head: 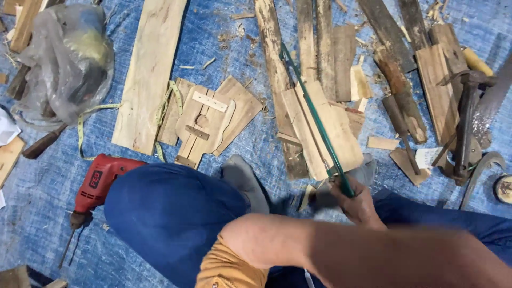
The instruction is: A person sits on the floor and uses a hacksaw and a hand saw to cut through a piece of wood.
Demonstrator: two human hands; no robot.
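My right hand (358, 201) grips the handle end of a green-framed saw (314, 117). The saw runs up and to the left across a pale wooden board (336, 136) lying on the blue tarp. Grey-socked feet (242, 178) rest near the board's lower edge. A bare forearm and an orange sleeve (229, 269) cross the bottom of the view, and my left hand is hidden. My knee in blue trousers (170, 213) fills the lower middle.
A red power drill (98, 178) lies at left beside my knee. A long pale plank (149, 69), a guitar-shaped wood cutout (205, 125), a tape measure (165, 106) and a plastic bag (66, 58) lie beyond. Dark planks (320, 48), a hammer (466, 122) and a handsaw (493, 101) crowd the right.
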